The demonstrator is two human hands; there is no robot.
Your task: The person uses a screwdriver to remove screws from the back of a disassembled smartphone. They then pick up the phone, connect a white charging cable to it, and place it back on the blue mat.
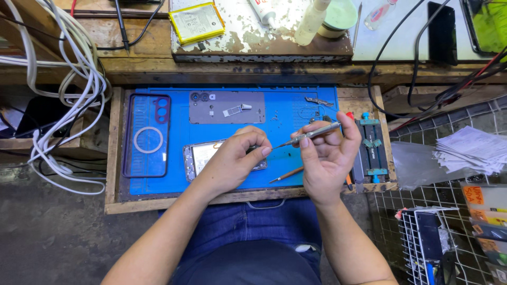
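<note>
The blue work mat [296,113] leaves you bare room right of the opened phone [203,155], which lies at its near middle. Your left hand [232,158] pinches something tiny over the phone. Your right hand [327,153], fingers closed on the screwdriver [311,134], should keep its tip steady, clear of the spare tool [288,174] near the mat's front edge.
</note>
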